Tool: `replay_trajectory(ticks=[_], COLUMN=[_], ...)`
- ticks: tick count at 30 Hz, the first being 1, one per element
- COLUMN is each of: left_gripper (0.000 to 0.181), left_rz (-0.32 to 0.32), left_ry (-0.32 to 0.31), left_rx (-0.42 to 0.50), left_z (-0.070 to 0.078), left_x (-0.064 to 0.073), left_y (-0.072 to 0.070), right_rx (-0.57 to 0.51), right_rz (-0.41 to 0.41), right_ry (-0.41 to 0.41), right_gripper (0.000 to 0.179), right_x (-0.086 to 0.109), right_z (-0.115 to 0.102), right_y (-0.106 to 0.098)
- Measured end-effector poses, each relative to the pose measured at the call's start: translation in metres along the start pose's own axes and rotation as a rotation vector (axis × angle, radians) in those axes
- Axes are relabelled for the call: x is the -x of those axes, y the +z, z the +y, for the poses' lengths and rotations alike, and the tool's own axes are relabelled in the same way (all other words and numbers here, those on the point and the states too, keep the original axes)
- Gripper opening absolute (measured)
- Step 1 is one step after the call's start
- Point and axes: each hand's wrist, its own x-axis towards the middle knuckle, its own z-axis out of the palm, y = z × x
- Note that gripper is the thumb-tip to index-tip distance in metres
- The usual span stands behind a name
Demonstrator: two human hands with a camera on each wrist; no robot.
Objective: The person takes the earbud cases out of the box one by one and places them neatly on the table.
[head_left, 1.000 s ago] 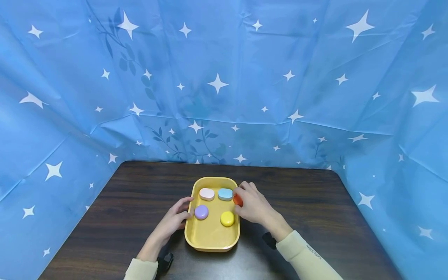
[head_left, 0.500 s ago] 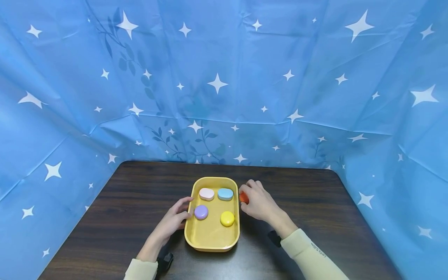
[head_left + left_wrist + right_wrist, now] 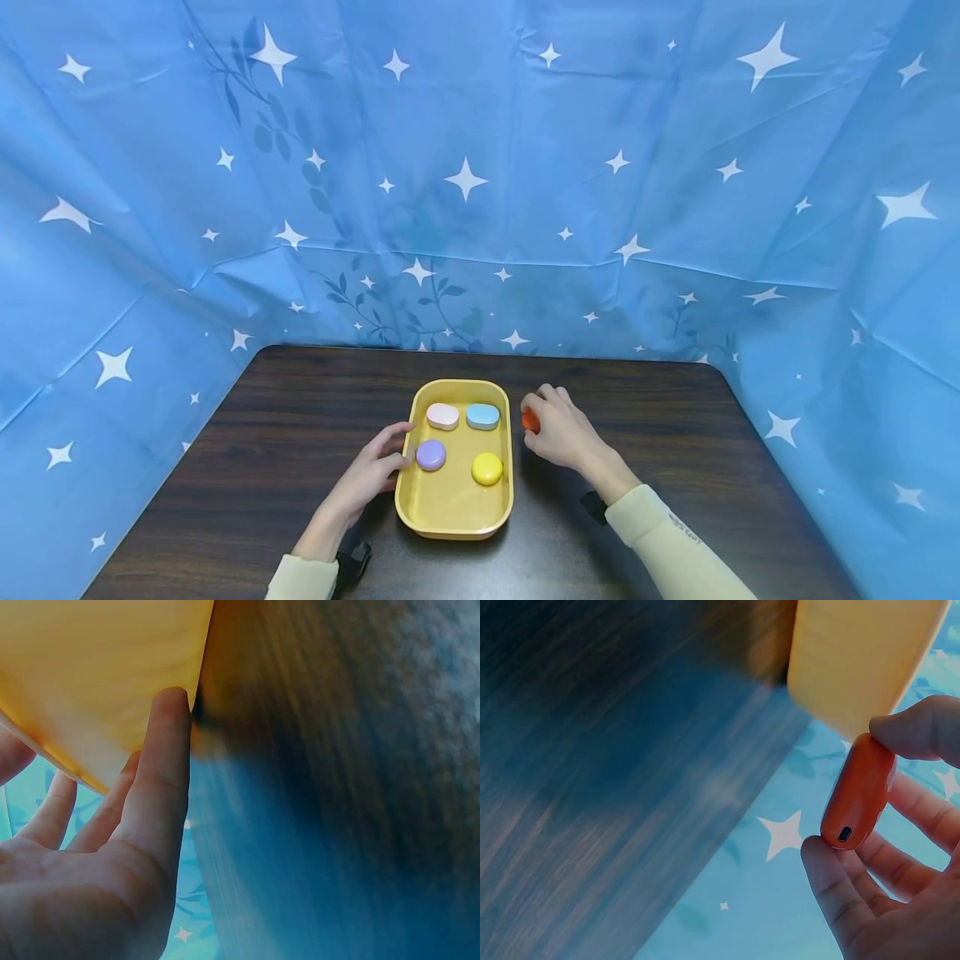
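Observation:
In the head view my right hand (image 3: pixel 558 429) pinches an orange earbud case (image 3: pixel 531 419) just right of the yellow tray (image 3: pixel 454 532). The right wrist view shows the case (image 3: pixel 859 791) held at its two ends between thumb and fingertips, its small charging port facing the camera. My left hand (image 3: pixel 371 471) stays at the tray's left side, its fairly straight fingers (image 3: pixel 156 769) resting against the outer wall. Inside the tray lie a pink oblong case (image 3: pixel 442 416), a light blue oblong case (image 3: pixel 482 417), a purple round case (image 3: pixel 431 455) and a yellow round case (image 3: pixel 487 468).
The tray stands on a dark wood-grain table (image 3: pixel 300 417). Behind and beside the table hangs a blue curtain (image 3: pixel 465 217) with white stars. Dark wrist devices sit under both cuffs.
My right hand has carried the orange earbud case from over the tray's right rim outward to the right, beyond the tray. The left hand and tray have not moved.

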Motion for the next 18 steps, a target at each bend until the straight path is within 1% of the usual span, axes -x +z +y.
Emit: replay_trajectory(ticks=[11,18], left_gripper=[0.053,0.053], left_rz=[-0.001,0.000], left_ry=[0.003,-0.004], left_rx=[0.000,0.001], left_z=[0.001,0.001], left_x=[0.001,0.002], left_y=[0.001,0.001], right_rx=[0.002,0.025], right_rz=[-0.042,-0.069], right_ry=[0.042,0.025], right_gripper=[0.032,0.029], right_x=[-0.008,-0.012], right_z=[0.010,0.013], right_y=[0.011,0.020])
